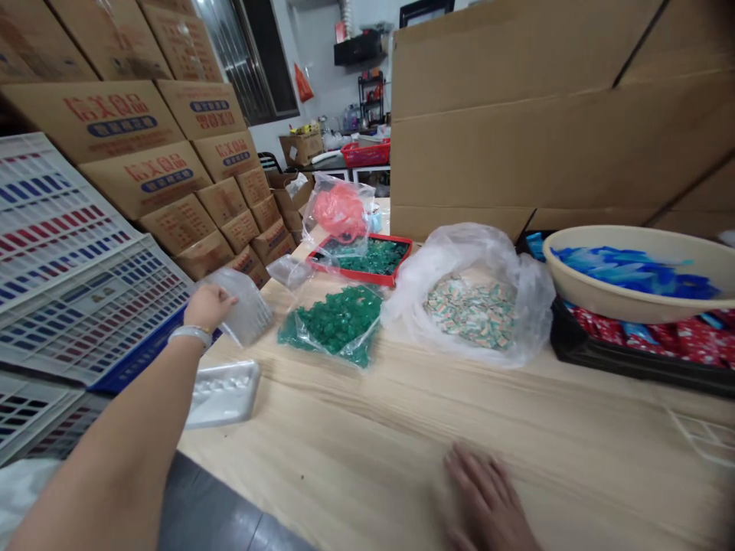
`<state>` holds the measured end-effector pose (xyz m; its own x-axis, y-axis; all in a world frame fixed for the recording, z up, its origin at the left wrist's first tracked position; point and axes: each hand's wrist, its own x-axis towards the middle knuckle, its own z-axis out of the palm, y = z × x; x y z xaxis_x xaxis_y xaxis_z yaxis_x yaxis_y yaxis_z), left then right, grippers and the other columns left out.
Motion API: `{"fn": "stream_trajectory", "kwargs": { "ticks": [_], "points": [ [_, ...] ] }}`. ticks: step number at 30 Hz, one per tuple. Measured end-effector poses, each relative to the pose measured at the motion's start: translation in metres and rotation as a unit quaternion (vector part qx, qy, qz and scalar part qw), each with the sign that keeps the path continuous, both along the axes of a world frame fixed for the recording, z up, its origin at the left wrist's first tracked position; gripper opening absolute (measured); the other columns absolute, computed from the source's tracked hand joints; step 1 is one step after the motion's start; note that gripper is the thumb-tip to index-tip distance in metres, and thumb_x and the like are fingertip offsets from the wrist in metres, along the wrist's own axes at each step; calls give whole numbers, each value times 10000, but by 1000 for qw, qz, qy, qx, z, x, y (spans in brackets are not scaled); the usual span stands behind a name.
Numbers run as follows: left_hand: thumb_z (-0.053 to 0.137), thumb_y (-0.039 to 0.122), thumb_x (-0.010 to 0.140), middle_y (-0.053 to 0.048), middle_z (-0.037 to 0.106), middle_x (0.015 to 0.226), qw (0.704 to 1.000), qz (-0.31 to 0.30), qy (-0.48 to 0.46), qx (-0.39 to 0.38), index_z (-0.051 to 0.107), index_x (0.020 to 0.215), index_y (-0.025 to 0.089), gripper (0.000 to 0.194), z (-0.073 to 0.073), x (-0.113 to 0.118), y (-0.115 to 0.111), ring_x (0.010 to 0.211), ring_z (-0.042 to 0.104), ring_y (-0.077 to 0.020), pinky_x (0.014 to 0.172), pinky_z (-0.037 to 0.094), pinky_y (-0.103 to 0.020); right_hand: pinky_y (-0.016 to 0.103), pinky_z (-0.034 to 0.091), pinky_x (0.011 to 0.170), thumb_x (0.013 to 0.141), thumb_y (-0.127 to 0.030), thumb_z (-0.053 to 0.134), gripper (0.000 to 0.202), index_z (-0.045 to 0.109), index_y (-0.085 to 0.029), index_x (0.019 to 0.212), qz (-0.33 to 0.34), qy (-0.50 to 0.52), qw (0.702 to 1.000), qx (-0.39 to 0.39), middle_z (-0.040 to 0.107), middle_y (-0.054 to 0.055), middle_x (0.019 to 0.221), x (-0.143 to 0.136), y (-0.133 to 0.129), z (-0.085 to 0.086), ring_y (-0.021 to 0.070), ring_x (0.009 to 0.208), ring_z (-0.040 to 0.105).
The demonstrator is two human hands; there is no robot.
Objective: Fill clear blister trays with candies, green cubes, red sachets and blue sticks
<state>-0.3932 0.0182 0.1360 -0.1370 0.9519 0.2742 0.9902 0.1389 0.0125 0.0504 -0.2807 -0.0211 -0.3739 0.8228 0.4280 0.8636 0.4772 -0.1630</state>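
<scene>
Beside the green candy bag (336, 321), at its left, the left hand (207, 306) is closed on a clear plastic tray (246, 308) and holds it up just over the edge of the bench (367, 428). The grip is only at one end of the tray, so the far end hangs free and tilts. That thin tray could bend or slip out, and it might drop down off the bench edge, next to the stacked white crates (86, 291). Its loose end is close to the green candy bag, so a swing could bump the bag and spill candies. Another white tray (223, 392) lies flat nearer than the green candy bag, partly over the bench edge, and an arm brushing it could knock it off. The right hand (485, 501) lies flat and open on the wood, well away from the green candy bag, holding nothing. It looks blurry, so its fingers are hard to see.
</scene>
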Motion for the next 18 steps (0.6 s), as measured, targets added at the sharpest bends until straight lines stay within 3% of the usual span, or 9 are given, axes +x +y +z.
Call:
{"fn": "stream_trajectory", "kwargs": {
  "ticks": [1, 3, 7, 10, 12, 14, 15, 17, 18],
  "points": [
    [555, 400, 704, -26, 497, 679, 1000, 11, 0, 13, 537, 664, 101, 303, 0, -2, 2, 703, 469, -162, 672, 386, -271, 455, 299, 934, 752, -396, 471, 720, 148, -253, 1380, -4, 38, 999, 4, 495, 87, 1233, -17, 19, 9, 274, 1118, 443],
    [516, 422, 731, -44, 521, 728, 999, 32, -1, 37, 549, 733, 90, 333, 5, -6, 8, 732, 474, -173, 688, 392, -288, 464, 278, 975, 742, -383, 499, 702, 201, -236, 1360, 79, 101, 991, -23, 424, 102, 1289, -66, 71, 33, 275, 1178, 375],
    [523, 433, 725, -39, 543, 731, 998, 22, -17, 54, 554, 754, 108, 328, 32, -10, 12, 710, 480, -161, 681, 399, -278, 405, 315, 985, 741, -360, 535, 613, 356, -115, 1273, 203, 219, 942, -151, 397, 157, 1275, -190, 195, 81, 258, 1178, 362],
    [536, 395, 727, -46, 536, 746, 997, -26, 1, 75, 544, 737, 133, 263, 45, 8, -10, 725, 492, -177, 686, 405, -292, 402, 336, 962, 746, -376, 534, 636, 312, -112, 1280, 154, 418, 866, -229, 385, 159, 1267, -247, 256, 105, 235, 1171, 367],
    [524, 368, 746, -57, 531, 787, 992, -104, 26, 63, 543, 754, 156, 213, 43, 35, -39, 770, 494, -197, 705, 412, -314, 393, 415, 872, 767, -446, 485, 648, 255, -155, 1298, 119, 556, 756, -323, 406, 136, 1249, -252, 273, 115, 208, 1069, 465],
    [499, 336, 767, -64, 529, 809, 980, -195, 36, 12, 555, 766, 196, 151, 33, 70, -74, 797, 495, -223, 704, 420, -351, 355, 475, 744, 739, -483, 512, 639, 286, -199, 1265, 123, 639, 642, -406, 489, 92, 1162, -231, 273, 119, 176, 909, 548],
    [484, 313, 776, -61, 531, 791, 969, -244, 21, -21, 565, 761, 221, 122, 25, 88, -91, 805, 500, -231, 731, 421, -377, 328, 485, 691, 699, -477, 565, 628, 339, -207, 1219, 128, 659, 601, -433, 538, 66, 1086, -214, 268, 118, 162, 835, 566],
    [522, 334, 755, -65, 545, 891, 950, -304, -61, -30, 580, 852, 282, 124, 9, 121, -120, 912, 499, -249, 815, 413, -416, 273, 480, 611, 602, -430, 673, 588, 441, -204, 1093, 114, 681, 556, -463, 597, 19, 910, -172, 247, 112, 139, 724, 572],
    [553, 365, 732, -71, 534, 990, 946, -300, -121, -5, 567, 943, 314, 218, 1, 136, -132, 999, 476, -261, 861, 403, -429, 252, 471, 583, 573, -404, 701, 561, 467, -203, 1042, 94, 688, 543, -472, 603, 0, 835, -149, 233, 107, 129, 683, 569]
  ]
}}
